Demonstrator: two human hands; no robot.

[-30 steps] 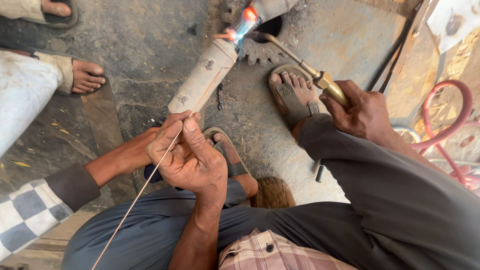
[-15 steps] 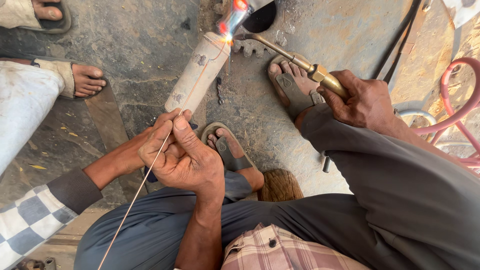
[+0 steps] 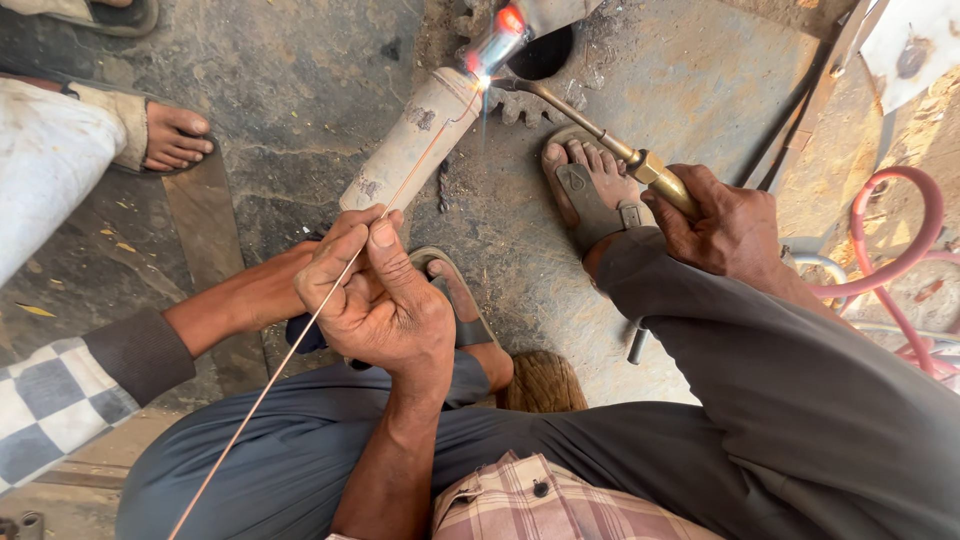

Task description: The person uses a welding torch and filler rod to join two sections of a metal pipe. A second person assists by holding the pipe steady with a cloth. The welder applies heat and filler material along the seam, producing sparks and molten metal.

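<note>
Brazing step: my left hand (image 3: pixel 385 300) pinches filler rod (image 3: pixel 300 340); my right hand (image 3: pixel 725 225) clamps torch (image 3: pixel 600 140) heating pipe (image 3: pixel 415 140). Next: steady feeding.

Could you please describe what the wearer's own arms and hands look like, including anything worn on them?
Both hands are bare, with no gloves or rings visible. The left hand and its forearm are uncovered up to the edge of the picture. The right hand is bare too; no sleeve shows at its wrist, which passes behind a grey trouser leg.

Floor-level metal workshop: lit torch (image 3: pixel 600 140), gear (image 3: pixel 520 100), gas hoses (image 3: pixel 900 260).
</note>
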